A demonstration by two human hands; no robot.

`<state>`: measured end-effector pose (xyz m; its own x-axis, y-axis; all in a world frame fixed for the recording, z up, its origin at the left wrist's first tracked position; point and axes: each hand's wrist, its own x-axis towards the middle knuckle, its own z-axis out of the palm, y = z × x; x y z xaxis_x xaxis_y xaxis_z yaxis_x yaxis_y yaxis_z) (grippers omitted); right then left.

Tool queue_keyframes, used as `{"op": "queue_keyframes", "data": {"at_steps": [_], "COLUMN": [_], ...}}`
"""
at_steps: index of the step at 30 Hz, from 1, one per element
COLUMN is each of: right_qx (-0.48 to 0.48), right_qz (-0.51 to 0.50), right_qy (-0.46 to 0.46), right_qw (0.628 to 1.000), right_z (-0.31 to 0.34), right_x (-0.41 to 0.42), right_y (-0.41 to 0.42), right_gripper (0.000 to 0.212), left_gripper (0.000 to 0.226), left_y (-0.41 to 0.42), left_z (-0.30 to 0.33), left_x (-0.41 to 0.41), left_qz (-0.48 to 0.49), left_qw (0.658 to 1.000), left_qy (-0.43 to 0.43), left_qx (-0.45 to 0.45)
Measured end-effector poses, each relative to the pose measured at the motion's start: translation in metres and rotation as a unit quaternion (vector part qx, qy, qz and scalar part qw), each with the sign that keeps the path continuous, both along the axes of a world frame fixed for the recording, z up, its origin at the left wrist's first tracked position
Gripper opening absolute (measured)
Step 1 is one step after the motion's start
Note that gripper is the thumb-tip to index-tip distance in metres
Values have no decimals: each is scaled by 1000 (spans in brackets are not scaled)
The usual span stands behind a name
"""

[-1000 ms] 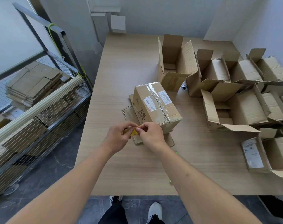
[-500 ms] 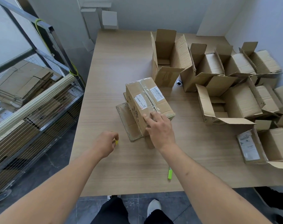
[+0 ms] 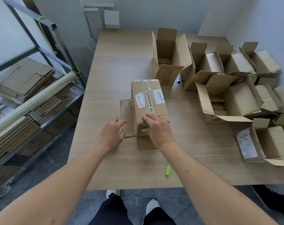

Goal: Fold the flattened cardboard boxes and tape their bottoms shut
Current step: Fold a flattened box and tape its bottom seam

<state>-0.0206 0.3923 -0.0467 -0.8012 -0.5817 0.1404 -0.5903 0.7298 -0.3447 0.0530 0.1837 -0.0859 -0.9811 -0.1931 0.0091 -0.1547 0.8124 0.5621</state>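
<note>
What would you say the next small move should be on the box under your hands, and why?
Probably run the right hand along the tape toward the far end: the box lies bottom-up, tape wrinkled near the fingers, while the left hand hovers empty beside it.

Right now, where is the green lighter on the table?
In the head view, the green lighter lies on the table near its front edge, beside the right forearm and nearer the person than the taped box.

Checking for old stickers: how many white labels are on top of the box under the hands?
2: left label and right label, either side of the tape strip; other faces hidden.
</note>
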Motion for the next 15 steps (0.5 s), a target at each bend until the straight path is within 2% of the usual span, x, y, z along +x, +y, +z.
{"op": "queue_keyframes", "data": {"at_steps": [4, 8, 11, 15], "right_qx": [-6, 5, 14, 15], "right_qz": [-2, -35, -119, -126], "right_qy": [-54, -47, -50, -49], "right_qw": [999, 998, 991, 991], "right_z": [17, 25, 23, 19], "right_x": [-3, -6, -14, -20], "right_y": [17, 31, 47, 62], "right_gripper": [58, 42, 25, 24], "left_gripper": [40, 32, 25, 21], "left_y": [25, 39, 43, 41], "left_z": [23, 22, 24, 22], "left_x": [-19, -39, -48, -48], "left_qz": [-52, -122, -133, -166], "left_qw": [995, 988, 987, 979], "left_qy": [87, 94, 88, 114], "left_qx": [20, 10, -2, -22]}}
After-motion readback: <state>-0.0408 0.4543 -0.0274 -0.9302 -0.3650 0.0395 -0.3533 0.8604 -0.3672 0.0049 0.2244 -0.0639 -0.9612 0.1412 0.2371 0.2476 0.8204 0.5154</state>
